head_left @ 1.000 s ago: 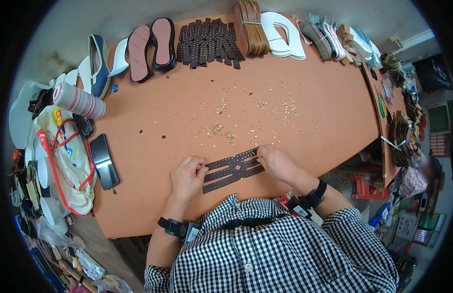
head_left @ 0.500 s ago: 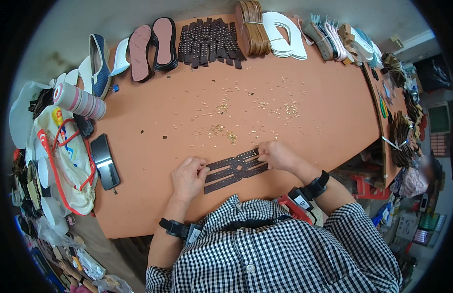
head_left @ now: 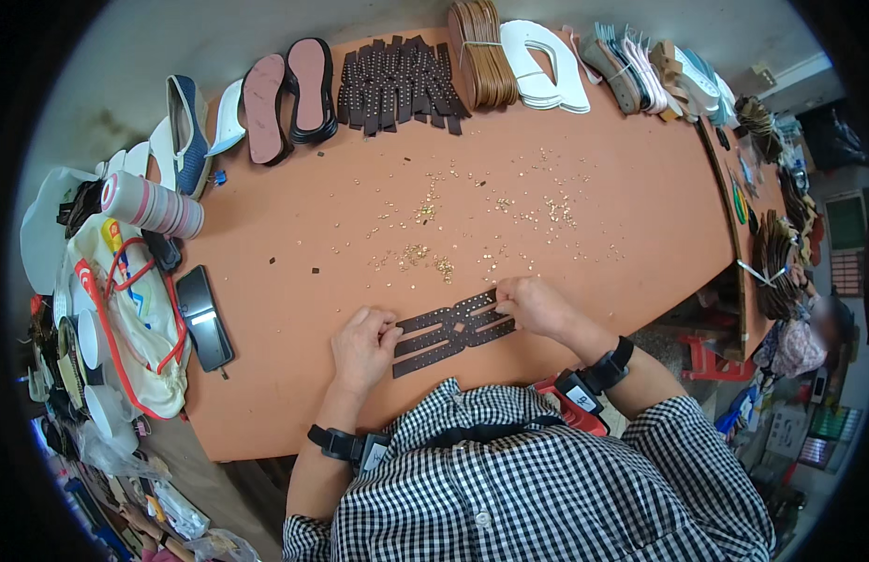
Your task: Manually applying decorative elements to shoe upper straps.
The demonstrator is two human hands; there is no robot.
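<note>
A dark brown strappy shoe upper [head_left: 456, 328] lies on the tan tabletop in front of me, dotted with rows of small studs or holes. Its straps spread to both sides from a middle with a diamond-shaped opening. At its left end, my left hand [head_left: 363, 351] is closed on the tip of the upper strap, thumb and fingers pinched. My right hand [head_left: 533, 304] pinches the top strap's end on the other side. Beyond the upper, many small gold studs [head_left: 416, 253] are scattered over the table.
At the back stand a pile of studded brown uppers [head_left: 397, 84], pink-topped soles [head_left: 311, 89], bundled brown insoles [head_left: 481, 56] and white cut-outs [head_left: 544, 70]. On the left are a phone [head_left: 205, 318], a striped cup [head_left: 154, 204] and a drawstring bag [head_left: 135, 318]. A person [head_left: 795, 347] sits at far right.
The whole view has shifted slightly. Both hands keep their pinch on the same strap ends, and the upper stays flat in almost the same place.
</note>
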